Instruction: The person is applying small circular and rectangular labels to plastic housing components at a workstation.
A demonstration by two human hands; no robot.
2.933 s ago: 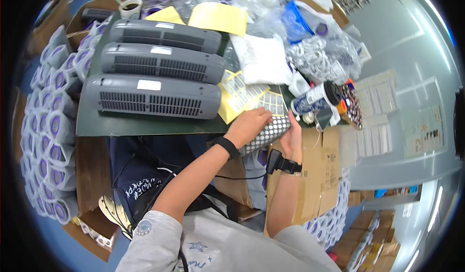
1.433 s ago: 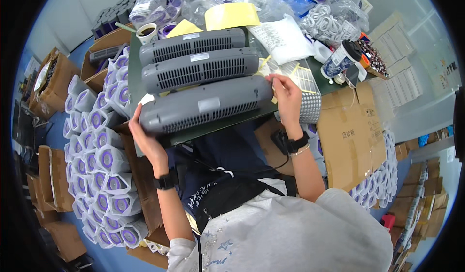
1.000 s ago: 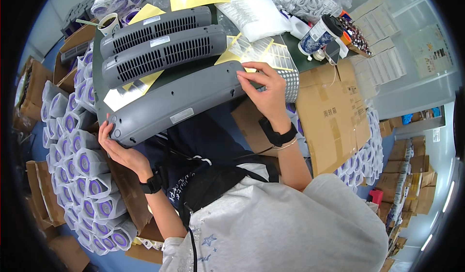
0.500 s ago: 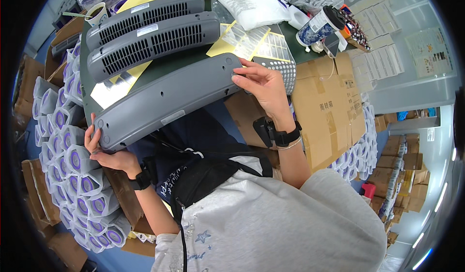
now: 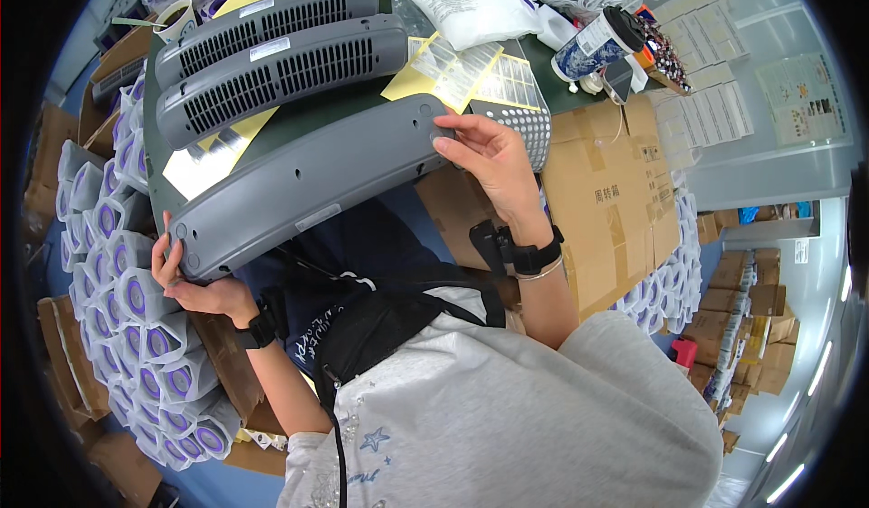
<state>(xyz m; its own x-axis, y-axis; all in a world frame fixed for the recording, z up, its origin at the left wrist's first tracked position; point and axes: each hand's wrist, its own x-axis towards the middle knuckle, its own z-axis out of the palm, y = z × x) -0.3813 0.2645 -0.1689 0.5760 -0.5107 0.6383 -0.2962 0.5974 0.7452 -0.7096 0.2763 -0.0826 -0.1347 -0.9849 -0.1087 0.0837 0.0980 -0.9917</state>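
Note:
A long, curved grey plastic housing (image 5: 348, 162) lies tilted across the near edge of the dark green table, its right end farther away. It has small screw holes, a pale label on its near edge and round pad marks near the ends. My left hand (image 5: 204, 289) grips the left end, fingers curled round the corner. At the opposite end, my right hand (image 5: 493, 160) pinches the corner between thumb and fingers, close to a round mark. Behind it rest two similar grey housings with vent slots, a nearer one (image 5: 387, 48) and a farther one (image 5: 358, 0), both bearing white labels.
Yellow-backed sticker sheets (image 5: 444, 69) and a sheet of round dots (image 5: 528, 126) lie right of the housings. Behind are a white plastic bag (image 5: 484, 10) and a lidded cup (image 5: 584, 51). A cardboard box (image 5: 588, 227) stands right; wrapped purple-centred cylinders (image 5: 136, 300) are stacked left.
The view has shifted slightly. Both hands keep their hold on the housing's ends, with barely any movement.

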